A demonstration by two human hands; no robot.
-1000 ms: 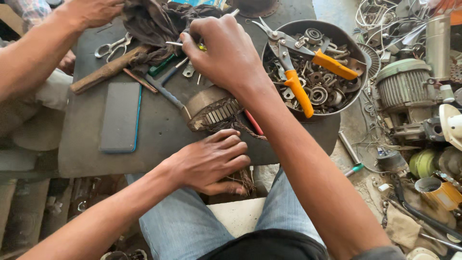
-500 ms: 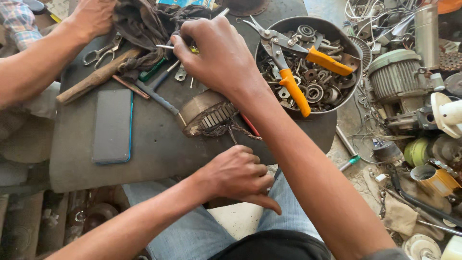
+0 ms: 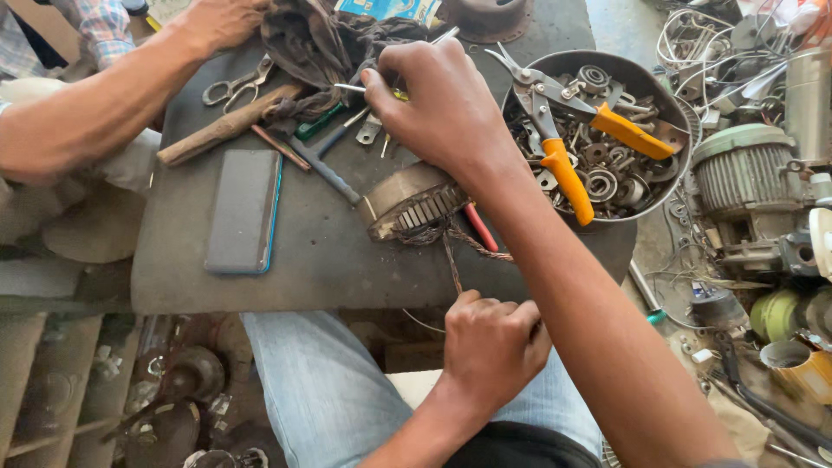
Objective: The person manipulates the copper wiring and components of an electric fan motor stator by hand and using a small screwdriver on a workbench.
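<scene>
On the table [image 3: 347, 269]: phone [image 3: 243, 211] at left — motor stator [image 3: 414, 202] near the middle, bowl [image 3: 598, 139] at right.
In the bowl: snips [image 3: 563, 130] lying over washers and bearings.
Behind the phone: hammer handle [image 3: 227, 126], scissors [image 3: 232, 84], rag [image 3: 321, 48].
Right of the table — electric motor [image 3: 747, 178].
</scene>
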